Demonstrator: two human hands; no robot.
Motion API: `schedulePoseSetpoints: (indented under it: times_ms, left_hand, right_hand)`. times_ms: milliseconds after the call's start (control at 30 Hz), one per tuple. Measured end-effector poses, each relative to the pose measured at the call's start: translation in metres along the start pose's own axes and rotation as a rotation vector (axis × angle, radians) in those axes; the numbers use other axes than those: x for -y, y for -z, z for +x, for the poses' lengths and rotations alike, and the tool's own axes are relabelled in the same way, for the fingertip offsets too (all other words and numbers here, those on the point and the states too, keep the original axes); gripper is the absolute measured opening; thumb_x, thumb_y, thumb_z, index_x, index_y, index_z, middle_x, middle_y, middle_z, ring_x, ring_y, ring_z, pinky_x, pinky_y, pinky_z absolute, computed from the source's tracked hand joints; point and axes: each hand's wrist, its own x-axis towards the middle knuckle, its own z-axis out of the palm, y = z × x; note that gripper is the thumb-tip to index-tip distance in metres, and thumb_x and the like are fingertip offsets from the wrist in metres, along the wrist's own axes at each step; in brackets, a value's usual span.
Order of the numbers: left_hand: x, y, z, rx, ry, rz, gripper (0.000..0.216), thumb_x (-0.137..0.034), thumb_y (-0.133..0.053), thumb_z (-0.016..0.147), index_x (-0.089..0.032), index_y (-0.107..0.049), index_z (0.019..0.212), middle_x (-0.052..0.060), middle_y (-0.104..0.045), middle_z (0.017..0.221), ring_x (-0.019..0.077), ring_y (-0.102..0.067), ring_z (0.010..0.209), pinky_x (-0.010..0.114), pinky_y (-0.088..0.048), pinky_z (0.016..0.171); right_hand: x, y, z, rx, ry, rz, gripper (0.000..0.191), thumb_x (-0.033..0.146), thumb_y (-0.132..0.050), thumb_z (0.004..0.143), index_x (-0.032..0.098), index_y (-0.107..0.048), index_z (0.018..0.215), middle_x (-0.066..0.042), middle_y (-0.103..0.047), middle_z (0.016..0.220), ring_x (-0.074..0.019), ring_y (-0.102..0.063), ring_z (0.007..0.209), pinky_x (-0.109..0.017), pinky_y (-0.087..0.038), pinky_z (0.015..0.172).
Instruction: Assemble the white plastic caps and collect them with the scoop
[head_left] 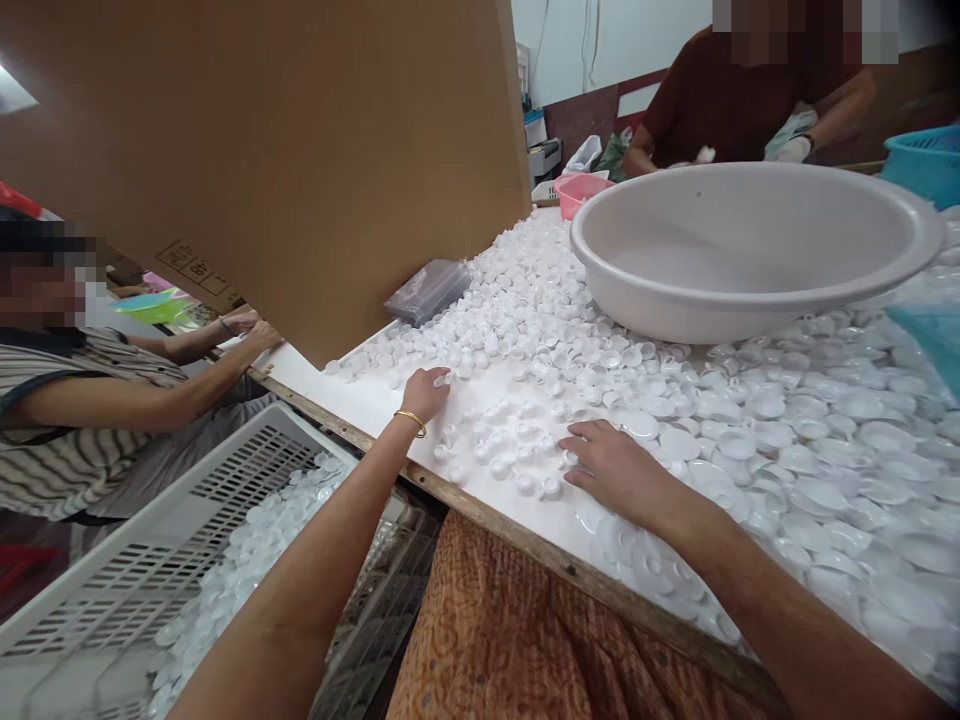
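Observation:
My left hand (427,393), with a gold bangle at its wrist, is over the white tabletop with fingers curled around a small white toy cup (442,379). My right hand (616,468) rests with fingers apart at the right side of a loose group of small white toy cups (510,448). Its fingertips touch or almost touch the nearest cups. Beyond my hands spreads a heap of tiny white cups (517,290). White toy saucers and plates (795,430) lie thickly to the right, partly under my right forearm.
A large white basin (750,310) stands on the pieces. A tall cardboard sheet (300,150) rises at left, beside a clear plastic box (427,290). Below the wooden table edge (480,508), a white crate (150,540) holds white pieces. Two people work nearby, left and across.

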Motion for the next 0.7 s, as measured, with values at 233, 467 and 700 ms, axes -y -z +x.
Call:
schedulePoseSetpoints:
  times_ms: [233,467,700]
  left_hand:
    - [-0.012,0.01,-0.015,0.115,0.075,-0.315,0.026,-0.032,-0.048,0.076,-0.015,-0.056,0.095,0.002,-0.058,0.07,0.011,-0.054,0.056,0.02,-0.038,0.048]
    - [-0.049,-0.007,-0.011,0.368,-0.037,-0.389,0.026,-0.034,-0.045,0.079,-0.015,-0.053,0.064,0.003,-0.062,0.06,0.0059,-0.041,0.039,0.019,-0.031,0.04]
    - [-0.059,-0.014,0.004,0.375,-0.066,-0.24,0.022,-0.031,-0.047,0.078,-0.016,-0.054,0.063,0.0,-0.055,0.047,0.0102,-0.044,0.04,0.022,-0.033,0.045]
  right_hand:
    - [0.002,0.001,0.0,-0.001,0.001,0.0,0.036,0.029,-0.049,0.082,0.018,-0.057,0.115,-0.01,-0.049,0.126,-0.0277,-0.04,0.116,-0.042,-0.038,0.093]
    - [0.001,0.002,0.001,0.015,-0.003,0.005,0.036,0.03,-0.049,0.082,0.018,-0.057,0.115,-0.011,-0.048,0.127,-0.0271,-0.039,0.117,-0.04,-0.036,0.094]
    - [0.005,0.006,0.001,0.025,-0.019,0.0,0.036,0.028,-0.05,0.081,0.017,-0.058,0.115,-0.011,-0.048,0.127,-0.0266,-0.039,0.117,-0.039,-0.035,0.095]
